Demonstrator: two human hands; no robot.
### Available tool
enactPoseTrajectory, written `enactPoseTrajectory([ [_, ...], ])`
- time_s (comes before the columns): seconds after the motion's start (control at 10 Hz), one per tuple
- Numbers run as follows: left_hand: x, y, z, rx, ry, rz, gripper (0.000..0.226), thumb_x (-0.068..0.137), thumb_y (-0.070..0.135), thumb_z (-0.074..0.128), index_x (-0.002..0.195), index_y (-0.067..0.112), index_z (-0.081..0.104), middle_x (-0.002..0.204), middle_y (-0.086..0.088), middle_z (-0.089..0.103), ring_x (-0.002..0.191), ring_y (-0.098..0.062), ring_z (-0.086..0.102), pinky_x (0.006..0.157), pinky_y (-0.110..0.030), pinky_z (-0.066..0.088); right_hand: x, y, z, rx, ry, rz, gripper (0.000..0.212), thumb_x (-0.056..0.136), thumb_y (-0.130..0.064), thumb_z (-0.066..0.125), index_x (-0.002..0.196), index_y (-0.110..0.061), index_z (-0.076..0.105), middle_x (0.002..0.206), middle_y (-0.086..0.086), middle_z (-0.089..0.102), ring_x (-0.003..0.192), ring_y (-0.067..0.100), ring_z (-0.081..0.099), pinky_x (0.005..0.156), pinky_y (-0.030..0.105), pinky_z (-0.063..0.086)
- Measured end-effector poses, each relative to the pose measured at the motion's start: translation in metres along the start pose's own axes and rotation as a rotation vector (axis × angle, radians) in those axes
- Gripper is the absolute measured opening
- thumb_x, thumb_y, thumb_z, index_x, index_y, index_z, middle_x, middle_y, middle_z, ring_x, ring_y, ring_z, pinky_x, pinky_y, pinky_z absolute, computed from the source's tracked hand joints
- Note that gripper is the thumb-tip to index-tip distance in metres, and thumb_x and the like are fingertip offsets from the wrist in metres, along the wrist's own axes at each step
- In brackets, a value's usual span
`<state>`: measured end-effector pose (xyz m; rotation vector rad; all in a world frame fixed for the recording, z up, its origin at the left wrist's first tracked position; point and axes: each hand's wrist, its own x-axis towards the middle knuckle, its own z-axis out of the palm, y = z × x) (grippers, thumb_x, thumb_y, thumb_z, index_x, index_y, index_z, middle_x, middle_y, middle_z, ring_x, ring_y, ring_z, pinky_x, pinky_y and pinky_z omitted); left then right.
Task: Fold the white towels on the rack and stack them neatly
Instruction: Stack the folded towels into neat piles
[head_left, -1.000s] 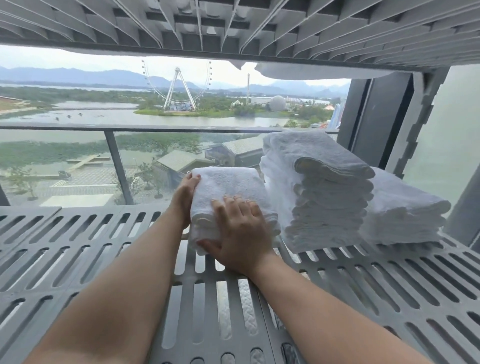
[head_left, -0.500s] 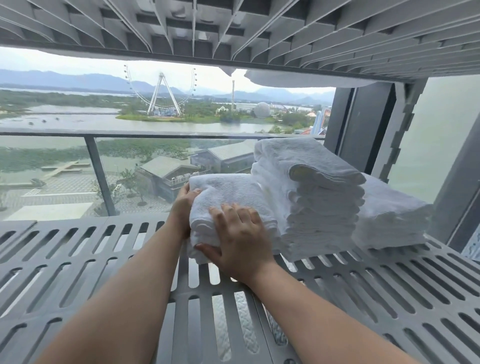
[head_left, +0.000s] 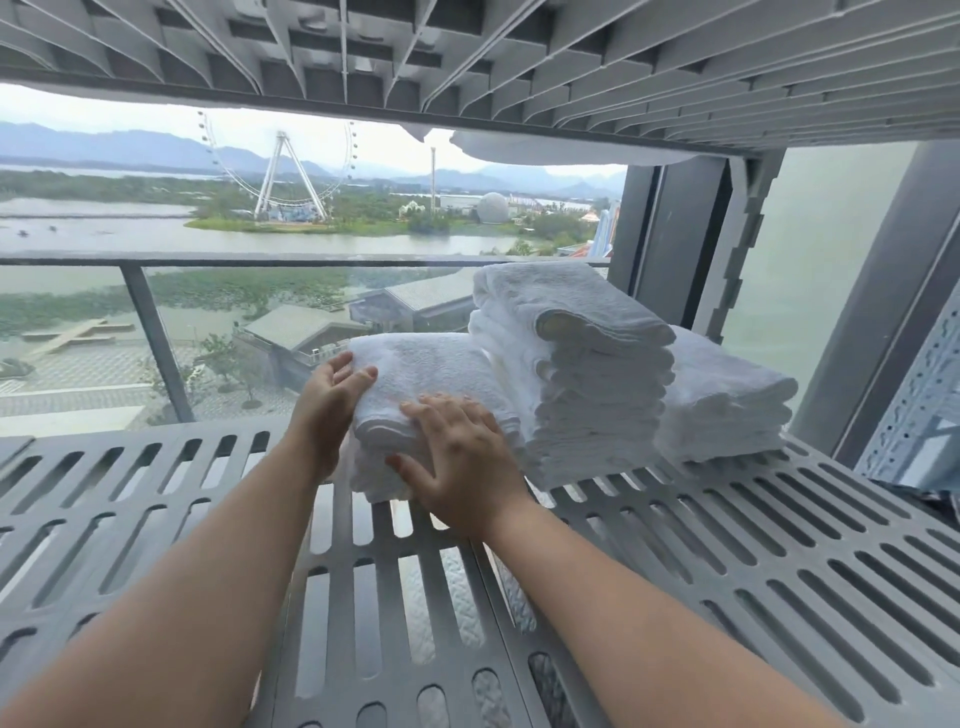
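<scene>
Spread flat, left grip against left side, right grip over near edge of low folded white terry towel pile, by back edge of grey slatted shelf, touching taller towel stack rightward.

left hand: fingers have uncurled from behind the short towel stack; now straight, flat against its 9 o'clock side, thumb on top.
right hand: fingers spread wider over the 6 o'clock edge.

terry cloth on matt plastic
nubby white towels under both hands; slotted grey shelf below them looks smooth, dull.
</scene>
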<state>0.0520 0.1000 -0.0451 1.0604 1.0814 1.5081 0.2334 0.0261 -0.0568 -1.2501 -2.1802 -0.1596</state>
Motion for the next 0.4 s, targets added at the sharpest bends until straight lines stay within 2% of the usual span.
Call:
enactPoseTrajectory([
  [0.1,-0.019,0.004,-0.003,0.18,-0.062,0.032,0.055,0.097,0.018,0.066,0.147,0.014,0.045,0.145,-0.016,0.049,0.122,-0.032,0.06,0.103,-0.047,0.052,-0.001,-0.006,-0.012,0.101,0.073,0.099,0.037,0.095,-0.042,0.054,0.123,-0.02,0.062,0.122,0.004,0.063,0.118,0.024,0.053,0.108,0.039,0.034],
  [0.2,-0.05,0.01,-0.006,0.432,-0.081,0.101,0.048,0.097,0.022,0.067,0.142,0.017,0.053,0.143,-0.019,0.052,0.127,-0.033,0.056,0.108,-0.051,0.047,-0.007,-0.01,-0.024,0.038,0.143,0.15,0.026,0.092,-0.032,0.057,0.111,-0.017,0.066,0.105,0.004,0.066,0.103,0.023,0.057,0.096,0.04,0.043],
  [0.3,-0.088,0.019,-0.008,0.714,-0.07,0.165,0.042,0.098,0.026,0.064,0.138,0.017,0.057,0.136,-0.017,0.06,0.119,-0.032,0.061,0.101,-0.048,0.051,-0.024,-0.017,-0.036,0.158,0.165,0.207,0.02,0.092,-0.025,0.058,0.106,-0.014,0.066,0.098,0.005,0.066,0.098,0.023,0.058,0.089,0.038,0.048],
  [0.4,-0.13,0.03,-0.003,1.042,-0.036,0.215,0.049,0.098,0.035,0.061,0.143,0.019,0.052,0.138,-0.011,0.061,0.122,-0.028,0.06,0.102,-0.045,0.05,-0.048,-0.018,-0.049,0.298,0.136,0.35,0.016,0.092,-0.022,0.058,0.105,-0.014,0.064,0.099,0.005,0.066,0.096,0.023,0.062,0.084,0.036,0.051],
])
